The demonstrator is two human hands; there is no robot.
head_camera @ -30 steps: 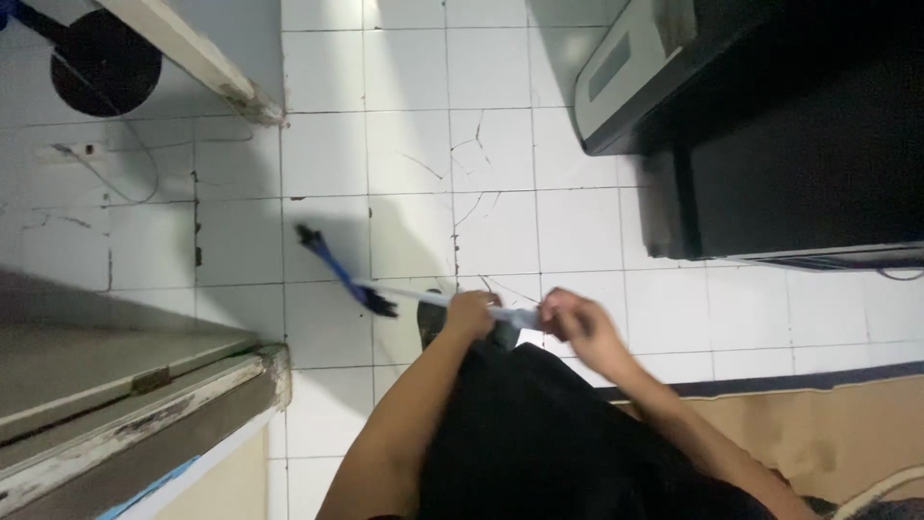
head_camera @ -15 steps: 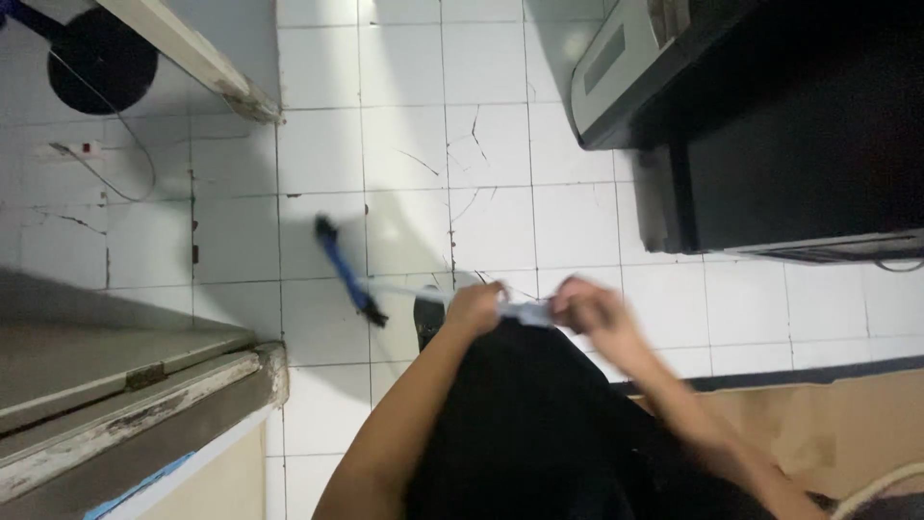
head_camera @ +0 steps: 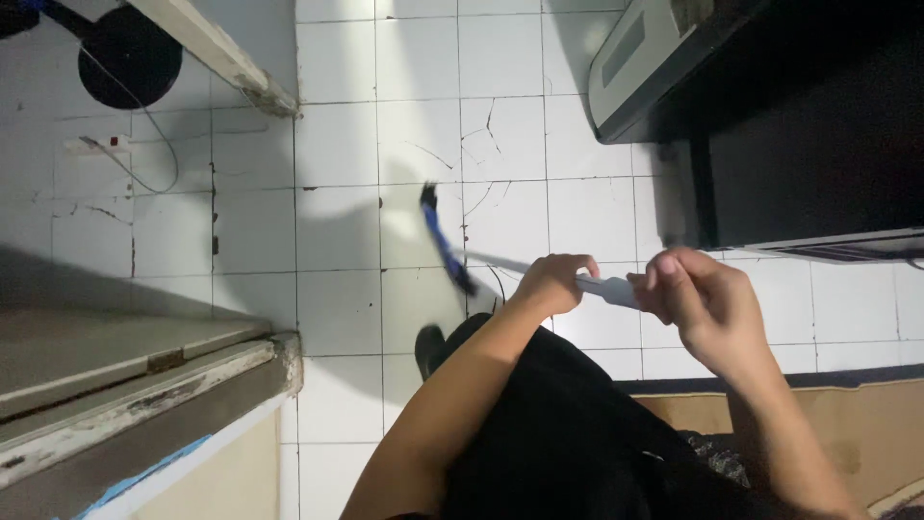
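- Over the white tiled floor (head_camera: 337,144), the left hand (head_camera: 553,282) clamps the pale mop handle (head_camera: 604,287).
- Right hand (head_camera: 701,300) grips its end, at three o'clock.
- Blue mop head (head_camera: 445,239) sits at ten o'clock of the hands.

The floor (head_camera: 337,144) is laid with glossy white ceramic tiles, several cracked and stained, with dark grout lines. The mop handle (head_camera: 602,287), held in both bare hands, looks like smooth pale metal or plastic; which one cannot be told. Its blue head (head_camera: 443,241) is blurred, seemingly plastic with a dark end. At the near left, a wooden step (head_camera: 144,385) shows worn, chipped paint and a rough edge. A grey plastic casing (head_camera: 640,67) at the far right looks smooth and matt. The black garment (head_camera: 568,433) is soft, matt cloth. At the near right lies a tan mat (head_camera: 857,424) with a dull, woven look.
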